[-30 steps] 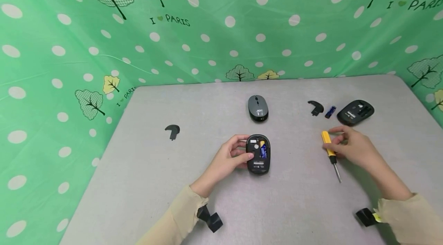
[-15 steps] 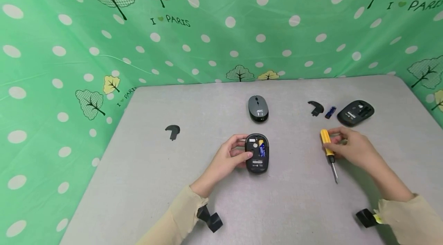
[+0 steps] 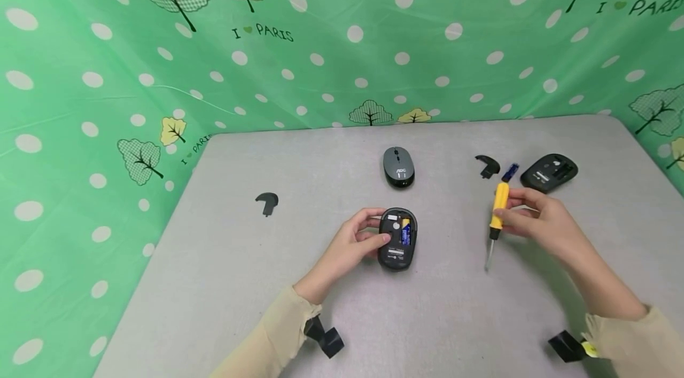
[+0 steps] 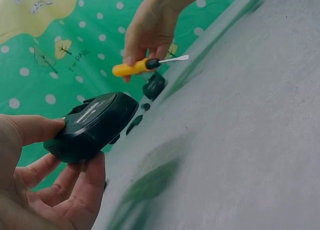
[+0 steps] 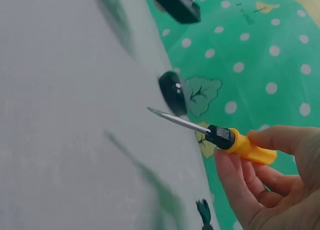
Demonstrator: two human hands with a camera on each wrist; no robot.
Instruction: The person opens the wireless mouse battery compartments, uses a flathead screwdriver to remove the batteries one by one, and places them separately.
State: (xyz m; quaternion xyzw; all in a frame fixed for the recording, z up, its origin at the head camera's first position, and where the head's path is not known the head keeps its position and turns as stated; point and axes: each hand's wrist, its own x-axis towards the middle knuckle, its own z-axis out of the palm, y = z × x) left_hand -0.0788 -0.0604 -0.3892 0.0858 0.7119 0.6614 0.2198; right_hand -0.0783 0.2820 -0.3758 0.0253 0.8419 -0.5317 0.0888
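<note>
In the head view my left hand (image 3: 352, 244) grips a black computer mouse (image 3: 397, 256) by its left side, thumb on the upturned underside. The battery compartment lies uncovered, with a blue and yellow battery (image 3: 406, 232) in it. The left wrist view has this mouse (image 4: 95, 122) raised off the table, its shadow on the surface below. Off to the right, my right hand (image 3: 542, 218) pinches a screwdriver (image 3: 500, 203) by its yellow handle between thumb and fingers. Its flat-tipped metal shaft (image 5: 180, 121) points away from the hand, above the table, apart from the mouse.
A grey AOC mouse (image 3: 398, 165) stands upright behind the held one. One battery cover (image 3: 267, 203) lies at the left. Behind my right hand are another cover (image 3: 487, 165), a blue battery (image 3: 511, 172) and an upturned black mouse (image 3: 542, 176) on the grey table (image 3: 214, 283).
My right hand has turned the screwdriver, so its tip has swung left toward the held mouse and its handle has shifted up and away. The left hand and its mouse have barely moved.
</note>
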